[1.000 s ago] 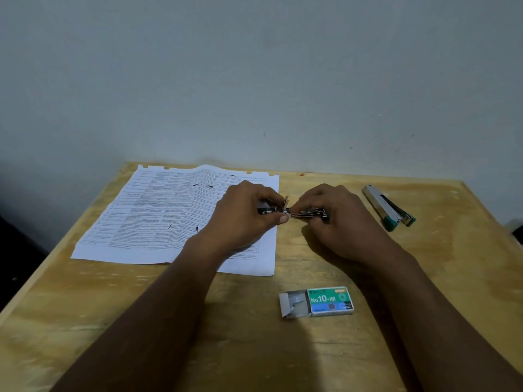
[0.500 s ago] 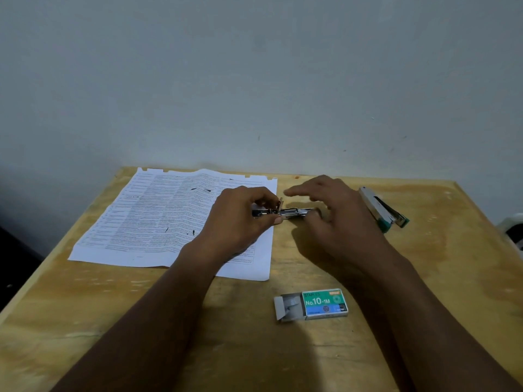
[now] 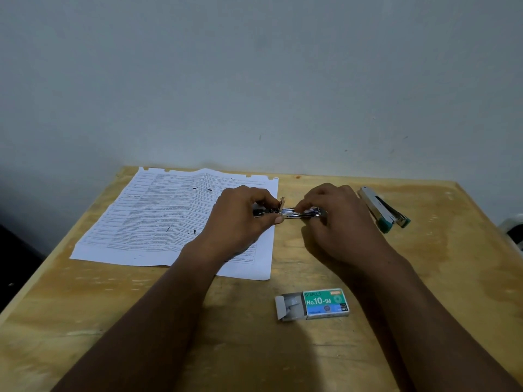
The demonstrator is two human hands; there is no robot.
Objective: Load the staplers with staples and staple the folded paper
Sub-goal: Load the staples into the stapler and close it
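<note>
Pinching the near end of a small metal stapler, the left hand steadies it just above the desk while the right hand closes its fingertips on the opened magazine, apparently seating a strip of staples; holding both ends seems meant to stop the thing sliding as the strip goes in. Whether any staples are actually in the channel I cannot tell, since the fingers cover most of it. Under the left wrist lies the printed paper, flat rather than visibly folded, its right edge beside the stapler. Near the person sits the staple box, drawer pulled out to the left for easy reach. A second stapler, green-tipped, waits off to the right, well apart.
</note>
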